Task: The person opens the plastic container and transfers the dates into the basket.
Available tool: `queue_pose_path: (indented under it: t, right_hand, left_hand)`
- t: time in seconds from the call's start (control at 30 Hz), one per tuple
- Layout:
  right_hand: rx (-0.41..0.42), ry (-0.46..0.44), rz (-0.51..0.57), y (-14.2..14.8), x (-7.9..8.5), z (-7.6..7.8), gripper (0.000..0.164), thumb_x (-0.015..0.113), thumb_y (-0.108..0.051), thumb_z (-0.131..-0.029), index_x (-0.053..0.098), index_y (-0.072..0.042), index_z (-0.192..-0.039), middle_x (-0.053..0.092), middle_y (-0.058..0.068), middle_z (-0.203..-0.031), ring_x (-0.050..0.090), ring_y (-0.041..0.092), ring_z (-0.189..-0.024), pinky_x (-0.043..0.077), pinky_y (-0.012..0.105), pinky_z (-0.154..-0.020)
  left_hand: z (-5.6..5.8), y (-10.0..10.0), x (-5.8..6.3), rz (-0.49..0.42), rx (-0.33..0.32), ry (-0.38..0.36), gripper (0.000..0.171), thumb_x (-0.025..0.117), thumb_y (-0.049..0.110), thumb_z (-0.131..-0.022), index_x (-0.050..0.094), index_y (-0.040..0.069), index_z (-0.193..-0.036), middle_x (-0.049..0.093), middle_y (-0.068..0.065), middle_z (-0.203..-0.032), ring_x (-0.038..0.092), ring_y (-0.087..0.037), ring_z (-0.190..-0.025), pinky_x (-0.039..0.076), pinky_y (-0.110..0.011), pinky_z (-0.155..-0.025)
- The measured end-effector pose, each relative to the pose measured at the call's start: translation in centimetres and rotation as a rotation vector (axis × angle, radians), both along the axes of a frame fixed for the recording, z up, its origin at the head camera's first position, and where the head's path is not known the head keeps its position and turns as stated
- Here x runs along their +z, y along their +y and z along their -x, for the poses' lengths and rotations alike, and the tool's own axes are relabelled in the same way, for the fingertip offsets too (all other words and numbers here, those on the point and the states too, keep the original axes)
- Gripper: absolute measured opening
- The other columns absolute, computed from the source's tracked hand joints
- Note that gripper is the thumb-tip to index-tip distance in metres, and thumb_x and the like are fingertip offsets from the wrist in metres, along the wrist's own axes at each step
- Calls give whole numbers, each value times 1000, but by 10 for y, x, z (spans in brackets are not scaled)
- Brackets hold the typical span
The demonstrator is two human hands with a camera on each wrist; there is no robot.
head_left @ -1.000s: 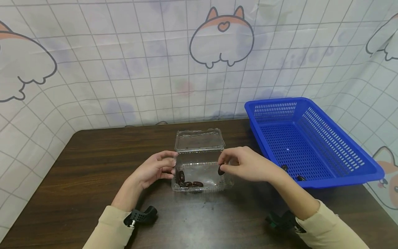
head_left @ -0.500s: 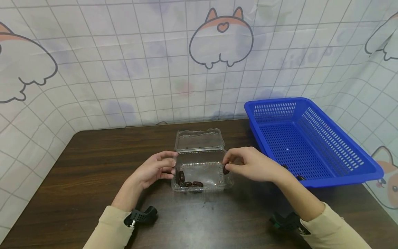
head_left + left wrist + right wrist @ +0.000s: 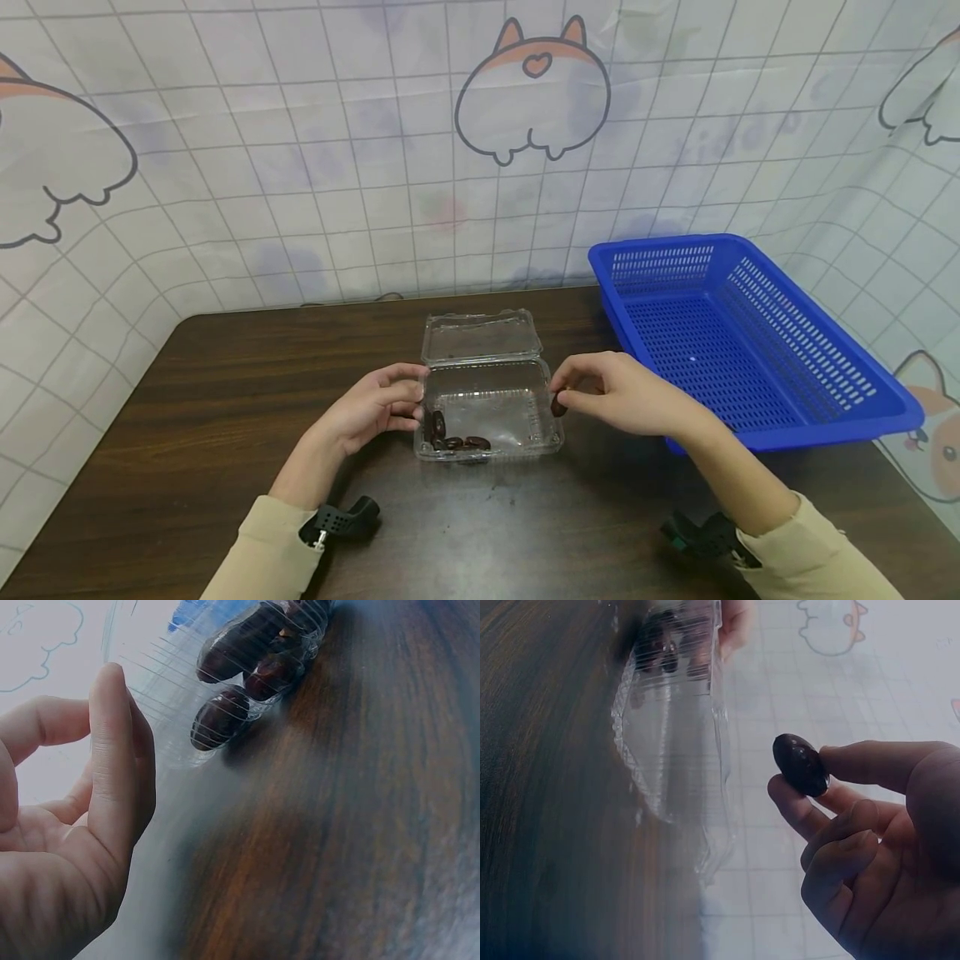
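In the head view, a clear plastic clamshell box (image 3: 495,412) sits on the table with its lid (image 3: 482,337) folded back. Several dark brown dates (image 3: 453,443) lie in its near left corner; in the left wrist view those dates (image 3: 221,718) show through the ribbed wall. My left hand (image 3: 371,408) touches the box's left side with its fingers. Just past the right rim, my right hand (image 3: 618,396) pinches one date (image 3: 558,403) between thumb and fingertips. The right wrist view shows this date (image 3: 801,765) raised and apart from the box.
A blue perforated plastic basket (image 3: 813,437) stands at the right, behind my right forearm. The dark wood-grain table (image 3: 225,417) meets a wall covering (image 3: 390,200) with a grid and cartoon corgis at the back.
My right hand has moved right with the date, from above the box to just outside its right rim. Dark pieces earlier visible at the basket's near side no longer show. My left hand stays put.
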State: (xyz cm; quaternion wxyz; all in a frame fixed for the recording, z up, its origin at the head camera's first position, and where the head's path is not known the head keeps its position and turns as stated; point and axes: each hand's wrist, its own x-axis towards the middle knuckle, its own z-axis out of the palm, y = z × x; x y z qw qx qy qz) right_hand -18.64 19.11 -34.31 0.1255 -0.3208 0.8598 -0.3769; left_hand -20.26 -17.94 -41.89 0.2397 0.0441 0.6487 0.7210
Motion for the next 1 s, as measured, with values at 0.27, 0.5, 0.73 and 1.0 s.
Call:
queue_pose_path:
  t: [0.27,0.5,0.73,1.0]
  right_hand:
    - [-3,-4,-10,0,-2,0,14,64,-18,-103,71,-10,-113,71,-6,-97,65,17,-87,52,36,-75]
    - [-6,0,-16,0,-4,-1,14,65,-18,-103,70,-9,-112,70,-7,-97,64,20,-87,52,34,-74]
    - [-24,1,-1,2,0,-4,12,66,-18,-103,71,-11,-111,71,-6,-97,66,21,-87,53,33,-74]
    - [-77,-54,55,15,7,-7,10,64,-22,-104,70,-15,-110,72,1,-96,54,16,-60,47,29,-52]
  left_hand:
    - [-1,-1,-1,4,6,0,51,57,5,-103,37,-4,-149,60,-5,-87,66,-14,-74,61,-29,-70]
    - [-1,-1,-1,0,11,-7,50,57,5,-103,38,-3,-149,60,-6,-86,66,-15,-73,61,-29,-70]
    - [-1,-2,-1,-1,2,-1,52,59,7,-103,38,-4,-149,60,-6,-87,66,-15,-74,61,-29,-71]
    - [0,-1,0,1,-7,15,52,57,6,-103,36,-7,-149,59,-5,-89,65,-14,-75,60,-29,-71]
